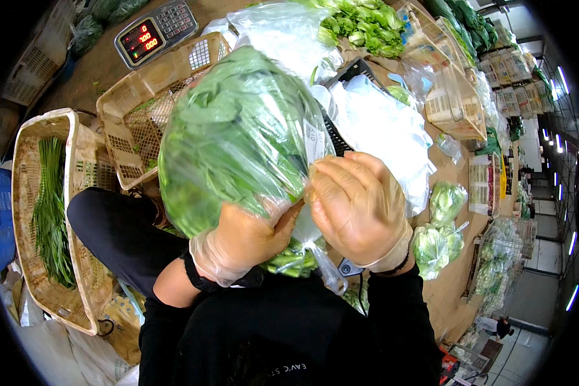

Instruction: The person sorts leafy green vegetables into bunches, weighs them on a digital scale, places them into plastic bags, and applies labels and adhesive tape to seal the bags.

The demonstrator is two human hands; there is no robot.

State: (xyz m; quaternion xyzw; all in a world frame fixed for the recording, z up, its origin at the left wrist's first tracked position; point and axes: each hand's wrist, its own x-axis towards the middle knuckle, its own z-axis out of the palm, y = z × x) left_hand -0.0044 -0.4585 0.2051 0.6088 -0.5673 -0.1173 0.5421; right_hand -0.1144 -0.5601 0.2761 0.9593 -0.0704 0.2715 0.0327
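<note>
A large clear plastic bag point(231, 128) full of green leafy vegetables hangs in front of me, tilted and slightly blurred. Around its lower side near the gathered mouth, my left hand point(254, 231) is closed, in a thin clear glove. Just to the right, my right hand point(360, 209), gloved the same way, has its fingers curled onto the bag's gathered end; the pinched plastic is mostly hidden. A small label point(314, 143) shows through the bag near my right fingers. Below the hands, close to my body, lies another bag of greens point(293, 258) with a knotted neck.
On the left, a tan crate point(26, 212) holds long thin green stalks. Another crate point(119, 116) sits behind the bag, near a digital scale display point(141, 40). White plastic bags point(379, 128) lie to the right, with bagged lettuce point(434, 248) nearer and loose lettuce point(370, 29) at the back.
</note>
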